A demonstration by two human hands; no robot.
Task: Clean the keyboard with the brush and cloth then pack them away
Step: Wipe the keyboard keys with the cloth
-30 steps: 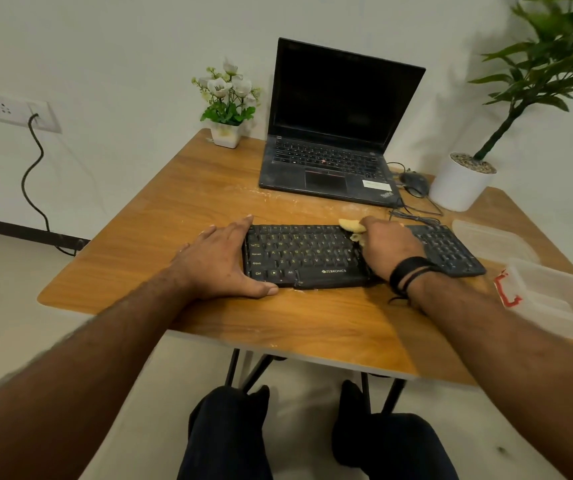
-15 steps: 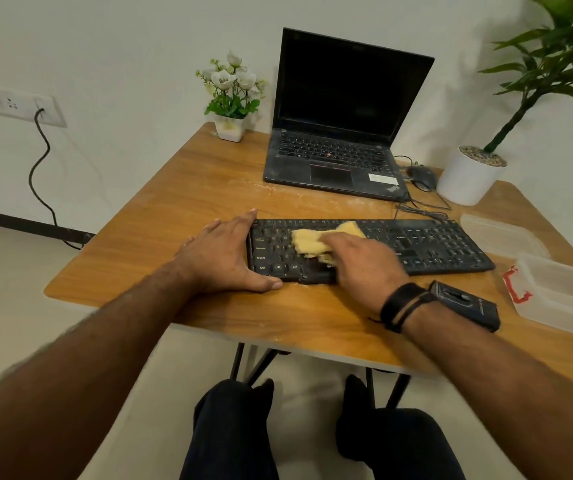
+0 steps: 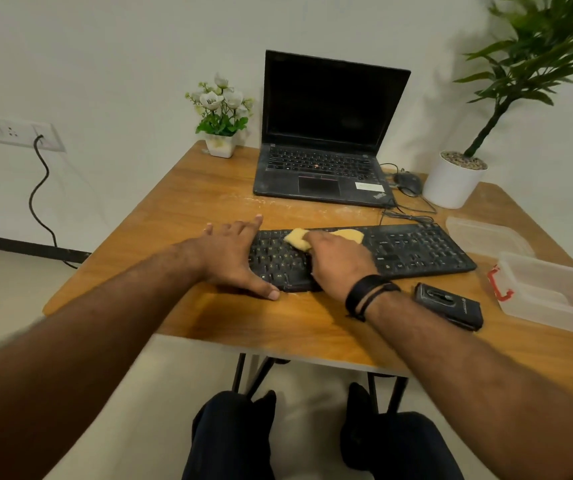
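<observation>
In the head view, a black keyboard (image 3: 364, 252) is lying flat across the wooden table (image 3: 181, 209), its keys dusty and dull, its cable running back toward an open laptop (image 3: 326, 133). A yellow cloth (image 3: 316, 237), soft and crumpled, is resting on the upper rows of keys left of the keyboard's middle, its two ends poking out on either side of the right hand (image 3: 338, 261). That hand is lying palm-down on the cloth, pressing it flat against the keys; its fingers are over the cloth, but whether they are curled or pressed together cannot be told from here. A dark band is sitting on its wrist. The left hand (image 3: 233, 254) is bracing the keyboard's left end, its fingers (image 3: 254, 221) spread and pointing away along the table, its thumb lying along the keyboard's near edge. Just right of the right wrist, apart from it, a small black case (image 3: 449, 306) is lying on the table; what it contains cannot be told. Farther right, a clear plastic box (image 3: 552, 292) with a red clip is standing open, its lid (image 3: 486, 233) lying beyond it.
</observation>
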